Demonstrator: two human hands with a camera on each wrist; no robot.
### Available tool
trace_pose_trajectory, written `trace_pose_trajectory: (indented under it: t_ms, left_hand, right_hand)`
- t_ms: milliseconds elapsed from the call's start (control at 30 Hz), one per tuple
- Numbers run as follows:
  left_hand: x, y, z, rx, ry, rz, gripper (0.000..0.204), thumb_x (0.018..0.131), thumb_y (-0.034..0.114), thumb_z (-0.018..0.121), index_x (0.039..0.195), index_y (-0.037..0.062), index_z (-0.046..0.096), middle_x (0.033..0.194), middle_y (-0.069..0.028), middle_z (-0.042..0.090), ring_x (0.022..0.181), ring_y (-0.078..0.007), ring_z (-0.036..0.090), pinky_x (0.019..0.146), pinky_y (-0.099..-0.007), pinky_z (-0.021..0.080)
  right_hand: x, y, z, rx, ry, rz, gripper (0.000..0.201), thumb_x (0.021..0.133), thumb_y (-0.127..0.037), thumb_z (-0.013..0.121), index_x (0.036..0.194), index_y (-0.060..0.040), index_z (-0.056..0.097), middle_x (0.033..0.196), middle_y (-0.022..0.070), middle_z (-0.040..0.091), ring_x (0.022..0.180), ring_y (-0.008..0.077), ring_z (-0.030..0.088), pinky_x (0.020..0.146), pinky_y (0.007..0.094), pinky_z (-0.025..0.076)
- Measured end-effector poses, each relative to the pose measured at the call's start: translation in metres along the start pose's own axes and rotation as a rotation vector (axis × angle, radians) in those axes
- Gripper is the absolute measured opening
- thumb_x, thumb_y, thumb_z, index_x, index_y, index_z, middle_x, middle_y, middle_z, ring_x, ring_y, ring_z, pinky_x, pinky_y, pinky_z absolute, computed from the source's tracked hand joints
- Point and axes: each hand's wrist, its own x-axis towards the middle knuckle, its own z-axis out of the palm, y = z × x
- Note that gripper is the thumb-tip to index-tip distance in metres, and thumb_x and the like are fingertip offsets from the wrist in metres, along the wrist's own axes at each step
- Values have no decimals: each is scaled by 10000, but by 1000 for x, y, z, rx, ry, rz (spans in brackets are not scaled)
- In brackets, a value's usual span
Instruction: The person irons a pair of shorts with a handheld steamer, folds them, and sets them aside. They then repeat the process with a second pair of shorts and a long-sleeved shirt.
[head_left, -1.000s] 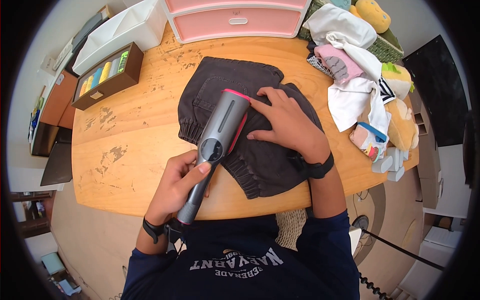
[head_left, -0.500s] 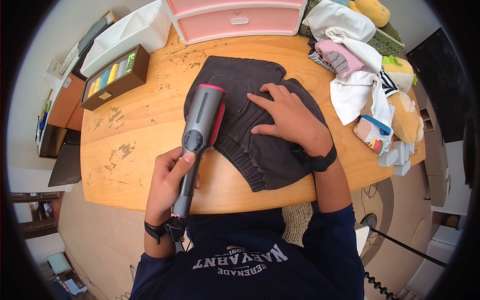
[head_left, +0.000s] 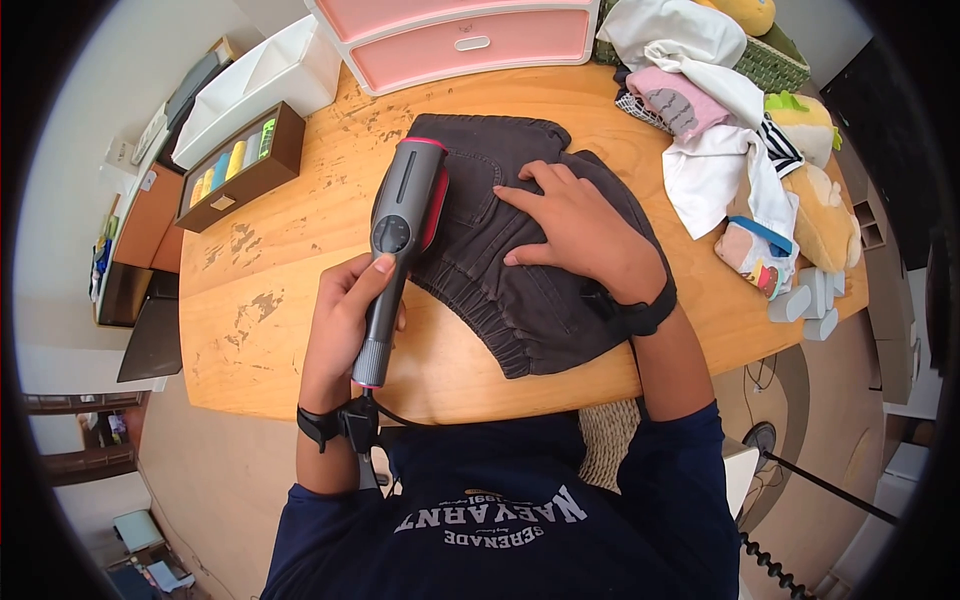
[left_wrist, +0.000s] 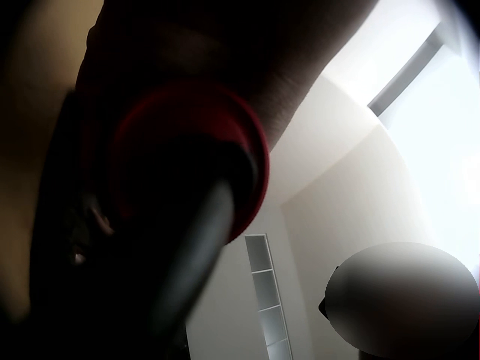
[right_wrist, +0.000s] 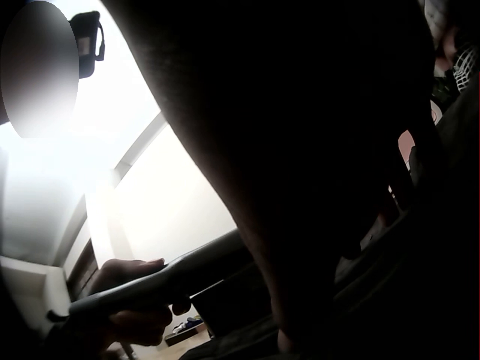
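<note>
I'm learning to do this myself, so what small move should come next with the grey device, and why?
I'd probably ease the grey device rightward over the pocket, stopping short of the right hand. The left hand grips its handle, its head covers the dark garment's left edge, and the right hand's spread fingers rest just beyond the pocket.

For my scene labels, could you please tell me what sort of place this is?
Most likely a room in a home: pink drawers stand on a worn wooden table, and a loose heap of clothes lies beside soft toys.
</note>
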Motion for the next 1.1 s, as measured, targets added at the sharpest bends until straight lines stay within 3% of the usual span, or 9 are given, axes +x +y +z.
trace_pose_trajectory:
  t_ms: [67, 133, 200, 333, 767, 800, 867, 967, 1100]
  left_hand:
    - [-4, 1, 3, -22, 5, 20, 377, 1022, 357, 599, 860, 18, 629, 601, -47, 604, 498, -93, 578, 474, -230, 431]
    - [-13, -1, 4, -25, 6, 1, 363, 1021, 340, 604, 879, 6, 631, 612, -48, 606, 515, -95, 585, 493, -227, 433]
    - [-23, -6, 3, 28, 48, 27, 432, 1012, 393, 565, 1044, -28, 656, 606, -66, 608, 469, -102, 571, 435, -221, 437]
    - [-40, -8, -2, -33, 103, -17, 311, 1011, 280, 616, 967, -28, 636, 626, -49, 601, 525, -107, 590, 490, -237, 435]
    - [15, 9, -3, 0, 149, -1, 452, 993, 429, 586, 997, -13, 675, 589, -66, 610, 436, -103, 548, 421, -230, 429]
    - [19, 7, -3, -6, 162, 10, 448, 994, 431, 586, 984, -9, 672, 590, -66, 609, 438, -103, 549, 420, -231, 429]
    - [18, 5, -2, -14, 175, 22, 446, 995, 432, 585, 970, -5, 669, 590, -67, 609, 441, -104, 551, 419, -233, 429]
    - [11, 6, 0, 7, 178, 41, 425, 1004, 415, 579, 961, 0, 660, 591, -68, 607, 451, -105, 552, 430, -232, 428]
    - [-20, 1, 0, 75, 232, 21, 392, 1019, 379, 565, 963, 0, 647, 590, -74, 603, 460, -109, 555, 449, -226, 423]
  right_hand:
    - [0, 1, 1, 4, 4, 3, 727, 772, -386, 840, 1401, -113, 597, 1379, 153, 518, 1305, 322, 491, 1031, 418, 442]
    - [0, 2, 2, 4, 22, -5, 732, 758, -385, 850, 1389, -105, 605, 1367, 149, 526, 1290, 319, 497, 1016, 416, 449]
    - [0, 3, 2, 13, 28, -1, 733, 752, -383, 853, 1383, -100, 608, 1361, 146, 529, 1280, 317, 500, 1008, 416, 451]
    - [-2, 4, 5, 28, 59, -12, 736, 740, -374, 859, 1373, -92, 612, 1345, 140, 536, 1259, 311, 505, 990, 413, 453]
    - [-1, 5, 7, 32, 51, -6, 738, 746, -381, 854, 1386, -105, 609, 1356, 144, 534, 1273, 315, 498, 1013, 414, 441]
    - [-1, 6, 10, 29, 97, -23, 720, 728, -368, 865, 1349, -86, 633, 1286, 120, 547, 1238, 295, 508, 987, 406, 446]
    - [-2, 5, 9, 24, 142, -41, 702, 711, -355, 876, 1312, -67, 656, 1215, 96, 559, 1203, 274, 518, 960, 397, 451]
    - [-2, 4, 4, 29, 53, 2, 741, 743, -384, 856, 1383, -103, 612, 1354, 138, 536, 1272, 311, 498, 1014, 411, 442]
    - [-2, 7, 11, 39, 124, -32, 727, 711, -370, 872, 1337, -82, 641, 1275, 108, 550, 1220, 287, 515, 979, 404, 451]
